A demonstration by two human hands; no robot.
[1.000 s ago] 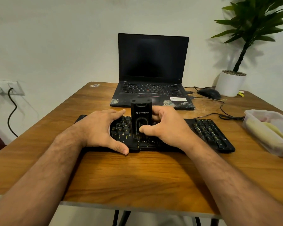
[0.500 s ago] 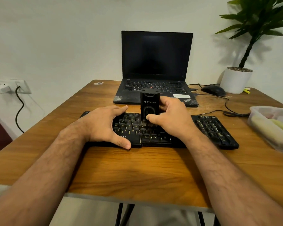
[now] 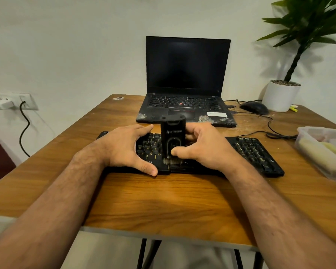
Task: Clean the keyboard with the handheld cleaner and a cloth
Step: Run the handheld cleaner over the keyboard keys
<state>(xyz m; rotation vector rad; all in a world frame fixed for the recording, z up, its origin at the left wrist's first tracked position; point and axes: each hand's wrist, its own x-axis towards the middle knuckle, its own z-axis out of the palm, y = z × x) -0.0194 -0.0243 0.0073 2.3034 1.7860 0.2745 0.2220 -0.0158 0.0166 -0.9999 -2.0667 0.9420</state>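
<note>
Handheld cleaner (image 3: pixel 173 137) now nearer keyboard's (image 3: pixel 256 152) front edge

keyboard (image 3: pixel 254 152): black, flat on the wooden table, long side facing the person
handheld cleaner (image 3: pixel 173 136): black, upright, brush end down on the keys near the keyboard's front edge

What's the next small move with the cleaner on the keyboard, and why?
Probably slide the handheld cleaner sideways toward the right-hand keys. The right hand grips it upright, its brush end on the bottom row near the middle of the keyboard, while the left hand steadies the left end. The right block of keys lies uncovered and looks not yet brushed.
</note>
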